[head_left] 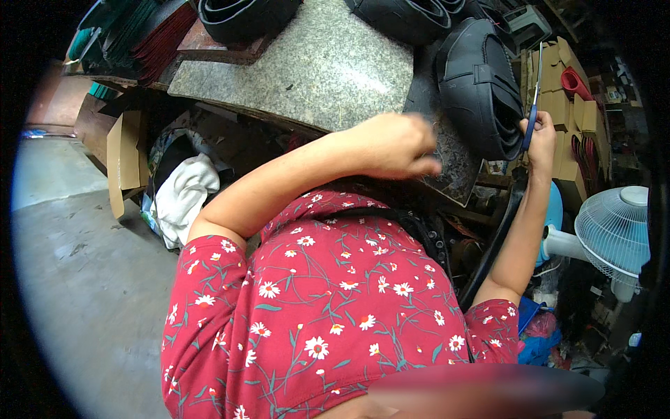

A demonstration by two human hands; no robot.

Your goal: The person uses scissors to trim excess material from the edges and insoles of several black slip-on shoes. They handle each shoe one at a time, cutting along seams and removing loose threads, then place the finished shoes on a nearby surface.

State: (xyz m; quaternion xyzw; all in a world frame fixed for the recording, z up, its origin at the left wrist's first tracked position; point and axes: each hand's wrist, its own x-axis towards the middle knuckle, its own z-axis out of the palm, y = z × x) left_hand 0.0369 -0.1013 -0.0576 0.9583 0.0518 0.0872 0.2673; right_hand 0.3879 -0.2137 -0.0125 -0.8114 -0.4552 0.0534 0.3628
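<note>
My right hand is closed around the blue handles of a pair of scissors, whose long blade points up and away from me. It is beside a thick black coiled roll of rubbery-looking strips. A black strip runs down from near that hand along the inside of my forearm. Smeared by motion, my left hand curls in over the near edge of the stone slab, thumb pointing right. Whatever its fingers may hold is hidden.
More black rolls lie along the far side. Stacked dark red sheets are at far left. A cardboard box and white cloth are below the slab. At right are a fan and stacked cartons.
</note>
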